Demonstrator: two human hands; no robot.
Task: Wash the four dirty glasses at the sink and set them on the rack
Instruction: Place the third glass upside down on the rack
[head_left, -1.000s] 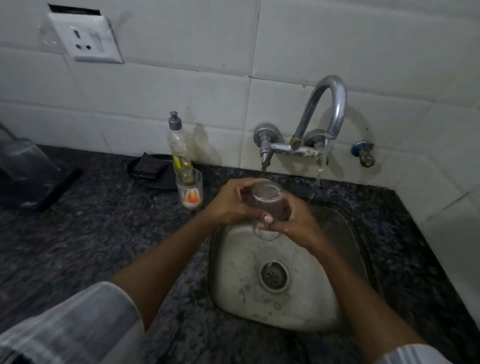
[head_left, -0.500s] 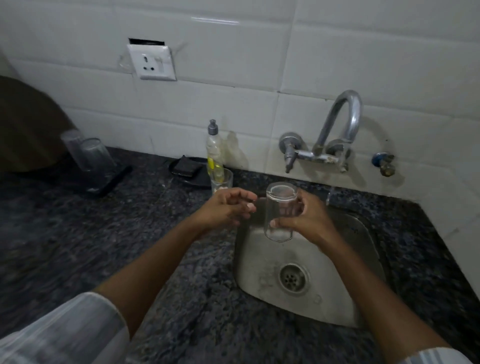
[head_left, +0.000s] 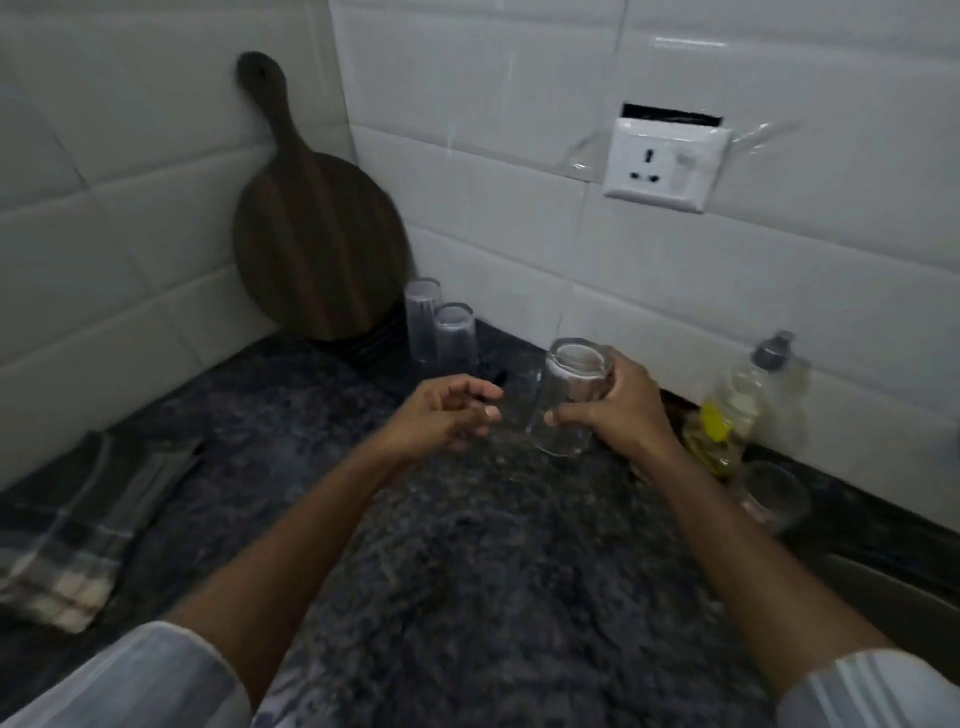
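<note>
Writing: no brand or lettering can be read anywhere; the yellow label on the soap bottle (head_left: 748, 400) is too blurred to make out.
Right hand (head_left: 623, 410): grip clamped around a clear glass (head_left: 569, 395), held upside down and tilted, above the bench and clear of it.
Left hand (head_left: 447, 415): fingers loosely curled, holding nothing, just left of the held glass.
Washed glasses (head_left: 441, 332): two clear ones stand upside down, side by side, on a dark rack (head_left: 379, 343) at the back of the bench near the corner of the walls, beyond both hands.
Another glass (head_left: 774, 493): upright on the bench at the right, just in front of the soap bottle; blurred.
Open room: a broad bare stretch of bench (head_left: 467, 545) lies between the hands and the near edge; the space between the held glass and the rack is free.
Edges: the sink rim (head_left: 893, 587) shows only as a sliver at the lower right.
Left side: a folded checked cloth (head_left: 78, 535) lies on the bench by the left wall.
Surface: dark speckled stone.
Room: white glossy tiles on both walls; a round dark wooden board (head_left: 317, 244) leans in the corner; a white power socket (head_left: 665, 166) sits on the back wall.
Sleeves: pale, striped, at both forearms.
</note>
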